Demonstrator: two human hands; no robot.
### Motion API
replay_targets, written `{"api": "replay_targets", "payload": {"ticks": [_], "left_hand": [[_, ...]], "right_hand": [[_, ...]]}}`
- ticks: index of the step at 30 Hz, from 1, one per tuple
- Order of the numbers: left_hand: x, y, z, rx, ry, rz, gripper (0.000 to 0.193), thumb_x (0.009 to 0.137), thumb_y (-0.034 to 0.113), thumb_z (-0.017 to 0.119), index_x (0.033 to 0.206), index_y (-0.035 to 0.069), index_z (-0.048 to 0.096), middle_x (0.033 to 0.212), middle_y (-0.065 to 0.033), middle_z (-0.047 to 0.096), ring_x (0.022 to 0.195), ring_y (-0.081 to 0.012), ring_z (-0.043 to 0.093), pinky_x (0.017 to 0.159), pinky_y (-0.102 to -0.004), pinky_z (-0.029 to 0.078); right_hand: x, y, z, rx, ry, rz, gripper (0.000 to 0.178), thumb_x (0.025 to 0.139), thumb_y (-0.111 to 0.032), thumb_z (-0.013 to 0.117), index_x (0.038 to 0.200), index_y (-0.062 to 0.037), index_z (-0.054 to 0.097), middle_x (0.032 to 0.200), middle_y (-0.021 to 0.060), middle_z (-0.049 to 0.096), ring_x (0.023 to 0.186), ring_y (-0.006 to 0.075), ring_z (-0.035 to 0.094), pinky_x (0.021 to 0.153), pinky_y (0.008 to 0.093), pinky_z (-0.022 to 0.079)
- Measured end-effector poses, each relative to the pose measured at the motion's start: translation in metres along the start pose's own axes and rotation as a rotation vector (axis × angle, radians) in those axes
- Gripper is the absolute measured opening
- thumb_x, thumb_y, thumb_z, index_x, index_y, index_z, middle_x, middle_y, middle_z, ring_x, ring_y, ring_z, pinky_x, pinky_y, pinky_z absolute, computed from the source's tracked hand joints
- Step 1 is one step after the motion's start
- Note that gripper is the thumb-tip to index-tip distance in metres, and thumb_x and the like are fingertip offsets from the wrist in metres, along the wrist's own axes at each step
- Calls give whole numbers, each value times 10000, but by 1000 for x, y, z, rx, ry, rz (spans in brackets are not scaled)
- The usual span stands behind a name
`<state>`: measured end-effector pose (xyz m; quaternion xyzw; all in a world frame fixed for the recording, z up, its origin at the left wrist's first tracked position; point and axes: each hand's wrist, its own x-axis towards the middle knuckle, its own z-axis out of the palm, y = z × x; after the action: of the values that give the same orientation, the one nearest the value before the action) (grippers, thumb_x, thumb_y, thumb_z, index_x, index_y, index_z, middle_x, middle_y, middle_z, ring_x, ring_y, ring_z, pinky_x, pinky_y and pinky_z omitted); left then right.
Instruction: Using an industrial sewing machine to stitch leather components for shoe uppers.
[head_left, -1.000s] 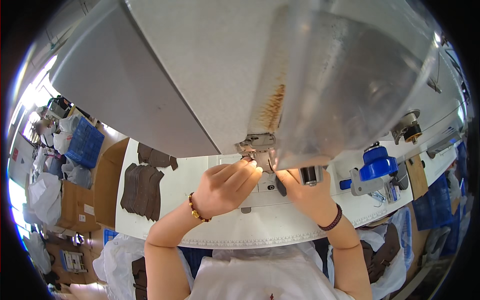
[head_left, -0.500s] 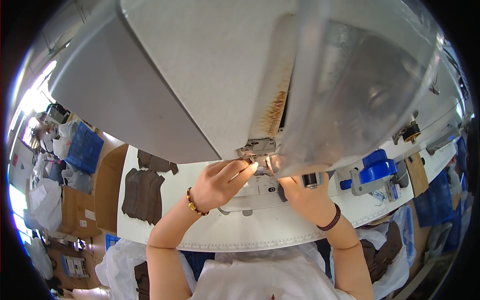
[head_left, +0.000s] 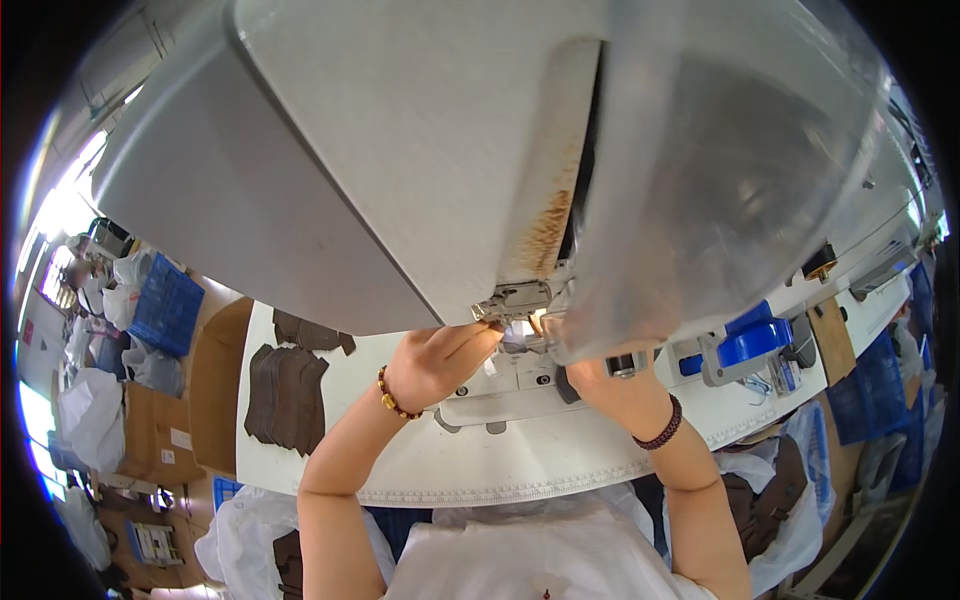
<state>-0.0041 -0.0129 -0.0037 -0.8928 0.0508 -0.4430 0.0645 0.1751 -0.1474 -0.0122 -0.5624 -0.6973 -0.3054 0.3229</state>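
Note:
A large grey-white sewing machine head fills the upper middle of the head view, with a clear plastic shield at its right. My left hand is at the left of the lit needle area, its fingers pressed together with the tips partly under the metal parts. Whatever it pinches is too small or hidden to make out. My right hand is on the other side, its fingers mostly behind the shield and a small metal cylinder. Brown cut pieces lie stacked left of my left hand.
The white table has a ruler strip along its near edge. A blue device stands at the right. Plastic-lined containers with brown pieces flank my lap. Cardboard boxes and a blue crate stand at the left.
My left hand has turned slightly, and its fingertips have gone further under the machine head. My right hand has shifted a little to the right. The view has moved slightly.

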Motion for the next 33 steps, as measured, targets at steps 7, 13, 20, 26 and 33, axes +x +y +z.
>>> {"api": "replay_targets", "payload": {"ticks": [7,13,20,26,33], "left_hand": [[6,5,-3,-33,-35,-33,214,658,-2,665,870,-11,644,837,-76,603,631,-158,607,514,-248,518],[-7,30,0,-8,9,65,164,691,10,665,854,15,655,840,-82,597,705,-195,628,575,-250,532],[-45,105,60,-510,-419,-423,319,742,103,679,1045,38,602,993,-99,579,955,-258,573,796,-351,474],[-44,122,125,-804,-240,-471,336,740,127,682,1054,51,590,993,-120,563,974,-289,548,824,-377,446],[-47,139,111,-769,-355,-365,362,730,137,696,1064,62,579,1024,-119,554,983,-292,538,825,-382,438]], "right_hand": [[1,0,-26,155,-40,437,183,607,-133,651,788,-106,640,832,89,615,801,251,601,616,384,473],[-19,33,-37,-109,-176,216,366,613,3,624,966,-94,634,1050,61,612,936,215,505,786,359,417],[-86,11,-64,-165,-98,209,434,678,-145,622,1111,-152,639,1121,75,591,918,230,500,930,491,381],[-100,-6,-73,-104,-41,200,371,707,-146,586,1071,-144,661,1133,91,582,908,241,494,891,484,416],[-103,-15,-83,30,-39,232,405,675,-106,613,1078,-79,645,1094,117,604,870,252,534,826,420,460]]}}
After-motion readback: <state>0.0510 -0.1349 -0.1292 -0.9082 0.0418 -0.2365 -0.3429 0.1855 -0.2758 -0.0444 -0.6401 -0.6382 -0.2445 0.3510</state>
